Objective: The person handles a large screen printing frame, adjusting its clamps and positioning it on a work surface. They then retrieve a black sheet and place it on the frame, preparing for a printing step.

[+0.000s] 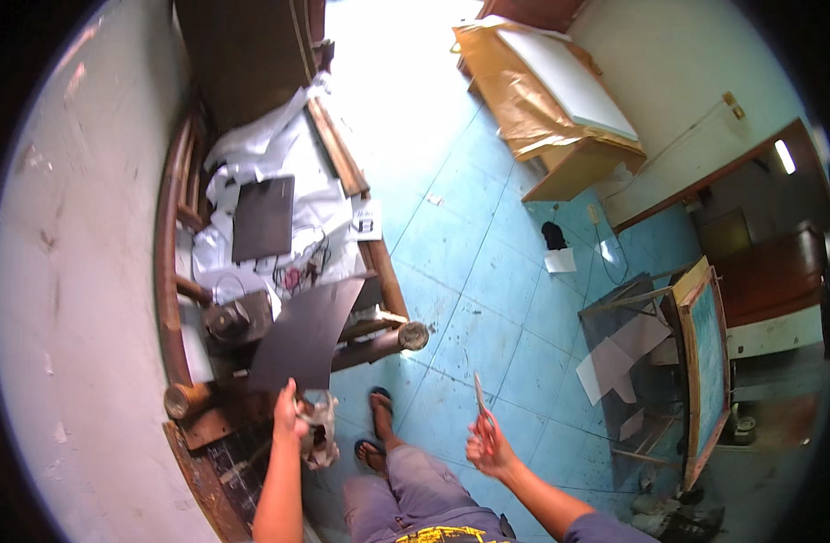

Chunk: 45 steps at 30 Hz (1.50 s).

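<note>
My left hand (290, 413) grips the lower edge of a dark, stiff-looking sheet (308, 335), fingers closed on it. The sheet curves slightly and slants upward over the near end of a wooden bench. In my right hand (490, 451) is a pair of scissors (480, 398), with reddish handles inside my closed fingers. Its blades point up and away from me, together or nearly so. The scissors are well apart from the sheet. A crumpled pale item (322, 434) shows beside my left hand; I cannot tell whether I hold it.
The bench (394, 281) bears white plastic or paper, a flat dark panel (263, 218) and tangled cables (297, 264). To the right stands a framed screen (704, 376) above white papers (614, 364). Farther back is a brown-covered table (523, 100) on blue floor tiles (451, 262).
</note>
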Available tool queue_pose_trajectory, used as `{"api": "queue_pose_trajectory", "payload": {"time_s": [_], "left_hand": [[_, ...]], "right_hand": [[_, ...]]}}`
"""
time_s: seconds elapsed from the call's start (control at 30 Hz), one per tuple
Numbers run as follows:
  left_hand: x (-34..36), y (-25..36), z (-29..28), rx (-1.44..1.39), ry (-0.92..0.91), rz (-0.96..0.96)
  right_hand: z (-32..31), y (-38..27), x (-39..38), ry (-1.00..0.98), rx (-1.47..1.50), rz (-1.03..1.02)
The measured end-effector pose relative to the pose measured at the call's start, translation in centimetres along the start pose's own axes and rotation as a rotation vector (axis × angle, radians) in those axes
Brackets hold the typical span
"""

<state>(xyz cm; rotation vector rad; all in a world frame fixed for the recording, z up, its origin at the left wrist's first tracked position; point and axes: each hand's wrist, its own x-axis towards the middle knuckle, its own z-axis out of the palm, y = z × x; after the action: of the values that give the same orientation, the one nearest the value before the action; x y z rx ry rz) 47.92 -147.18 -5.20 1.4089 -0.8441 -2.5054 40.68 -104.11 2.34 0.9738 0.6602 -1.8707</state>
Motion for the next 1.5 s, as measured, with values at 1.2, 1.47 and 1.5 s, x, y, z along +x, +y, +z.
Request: {"api": "queue_pose_trajectory", "payload": {"time_s": [1.2,1.47,1.5], "left_hand": [[11.2,3.0,86.8,0.792,-0.564,0.651],[31.1,3.5,111.4,0.659,-0.892,0.333],[32.8,2.7,114.5,0.658,-0.929,0.301]], "right_hand": [[8.4,-67.2,1.9,0.258,-0.444,-0.863],[20.3,-86.3,8.7,0.578,-0.539,-1.069],[21.1,-89.6,9.6,0.584,-0.524,-1.084]]}}
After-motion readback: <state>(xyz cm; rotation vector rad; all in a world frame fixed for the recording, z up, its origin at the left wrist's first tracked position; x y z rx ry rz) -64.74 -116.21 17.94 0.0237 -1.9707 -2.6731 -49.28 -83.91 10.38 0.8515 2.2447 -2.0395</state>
